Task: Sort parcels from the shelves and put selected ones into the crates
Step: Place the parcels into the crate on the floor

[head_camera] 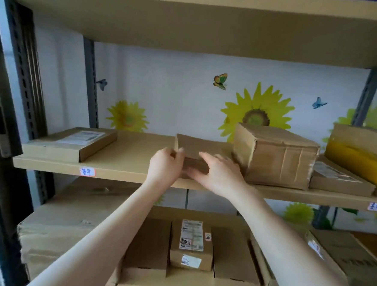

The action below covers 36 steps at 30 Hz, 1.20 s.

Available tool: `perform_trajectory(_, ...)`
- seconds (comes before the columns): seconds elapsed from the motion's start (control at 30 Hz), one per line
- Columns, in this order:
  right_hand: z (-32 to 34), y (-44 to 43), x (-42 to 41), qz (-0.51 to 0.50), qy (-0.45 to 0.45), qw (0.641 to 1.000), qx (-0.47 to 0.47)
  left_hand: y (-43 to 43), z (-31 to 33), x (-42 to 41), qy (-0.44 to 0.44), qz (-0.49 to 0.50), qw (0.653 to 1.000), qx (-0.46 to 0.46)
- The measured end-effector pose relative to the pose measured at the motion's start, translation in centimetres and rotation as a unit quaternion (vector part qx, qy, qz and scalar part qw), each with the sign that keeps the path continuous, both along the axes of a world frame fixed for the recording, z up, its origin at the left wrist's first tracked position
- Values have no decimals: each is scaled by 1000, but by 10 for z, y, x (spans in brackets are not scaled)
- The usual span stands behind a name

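A small plain cardboard parcel (196, 148) lies on the middle shelf board (128, 158), near its front edge. My left hand (166, 165) grips the parcel's left front corner, fingers curled around it. My right hand (219, 171) lies against the parcel's front right side, fingers spread over it. Both forearms reach up from the bottom of the view. No crate is in view.
A flat labelled box (71, 143) lies at the shelf's left. A dented carton (276, 155) stands just right of my hands, then a flat box (341, 180) and a yellow-taped carton (363, 150). The lower shelf holds several boxes, one labelled (191, 243). Metal uprights (25, 69) frame the left.
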State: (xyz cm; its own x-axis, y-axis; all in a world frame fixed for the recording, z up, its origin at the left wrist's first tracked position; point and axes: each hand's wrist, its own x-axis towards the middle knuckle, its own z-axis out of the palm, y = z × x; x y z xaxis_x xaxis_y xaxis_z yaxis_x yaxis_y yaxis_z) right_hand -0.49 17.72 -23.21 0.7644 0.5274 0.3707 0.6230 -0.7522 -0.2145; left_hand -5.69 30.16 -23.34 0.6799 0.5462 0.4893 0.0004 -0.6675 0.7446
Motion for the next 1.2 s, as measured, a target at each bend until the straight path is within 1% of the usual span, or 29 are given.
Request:
perform_trajectory(0.03, 1, 5, -5, -14, -22, 1000, -9, 2, 3, -4, -50, -35, 996, -59)
perform_trajectory(0.07, 2, 10, -10, -32, -62, 997, -17, 2, 6, -8, -96, -76, 985, -119)
perform_trajectory(0.1, 3, 16, -15, -46, -107, 993, -9, 2, 9, -11, -132, -112, 971, -163)
perform_trajectory(0.13, 3, 20, -19, -49, -143, 988, 25, 2, 12, -15, -158, -143, 958, -194)
perform_trajectory(0.17, 3, 23, -24, -40, -156, 984, 81, 4, 14, -18, -182, -166, 944, -221)
perform_trajectory(0.2, 4, 23, -27, -22, -146, 977, 155, 7, 16, -20, -207, -182, 927, -253)
perform_trajectory(0.23, 4, 22, -31, -4, -115, 964, 241, 10, 17, -22, -229, -183, 914, -281)
perform_trajectory(0.27, 6, 20, -36, 9, -67, 938, 339, 15, 16, -23, -242, -171, 909, -292)
perform_trajectory(0.3, 9, 18, -40, 23, -4, 893, 450, 19, 14, -24, -236, -154, 914, -293)
perform_trajectory(0.33, 10, 17, -44, 42, 75, 825, 559, 23, 10, -24, -211, -145, 921, -294)
perform_trajectory(0.37, 10, 17, -47, 64, 168, 745, 642, 25, 5, -24, -170, -149, 928, -297)
perform_trajectory(0.4, 7, 19, -48, 86, 248, 675, 689, 25, 0, -24, -129, -168, 929, -303)
perform_trajectory(0.43, 4, 20, -50, 102, 301, 632, 707, 24, -4, -25, -102, -190, 925, -312)
perform_trajectory(0.5, -1, 25, -52, 116, 341, 589, 723, 23, -8, -28, -100, -200, 915, -336)
perform_trajectory(0.57, -4, 27, -54, 122, 351, 548, 750, 26, -6, -31, -107, -149, 923, -338)
perform_trajectory(0.6, -4, 27, -53, 126, 356, 532, 758, 28, -6, -30, -110, -137, 926, -335)
perform_trajectory(0.63, -3, 27, -53, 130, 361, 525, 760, 30, -6, -31, -116, -142, 924, -335)
perform_trajectory(0.67, -1, 26, -53, 132, 364, 528, 756, 30, -6, -32, -119, -157, 918, -344)
perform_trajectory(0.8, 5, 20, -53, 142, 360, 570, 725, 23, -7, -38, -130, -228, 870, -418)
perform_trajectory(0.87, 3, 13, -54, 148, 347, 589, 715, 19, -8, -41, -145, -248, 852, -438)
perform_trajectory(0.93, 0, 2, -57, 145, 310, 605, 719, 14, -7, -43, -155, -259, 840, -450)
perform_trajectory(1.03, -9, -29, -66, 106, 231, 617, 745, -5, -11, -42, -154, -275, 843, -436)
perform_trajectory(1.1, -17, -57, -76, 78, 176, 634, 749, -28, -16, -38, -141, -300, 840, -429)
perform_trajectory(1.13, -22, -73, -82, 62, 154, 638, 752, -44, -18, -36, -130, -317, 838, -425)
perform_trajectory(1.2, -36, -110, -95, 19, 117, 630, 768, -84, -28, -33, -116, -354, 828, -419)
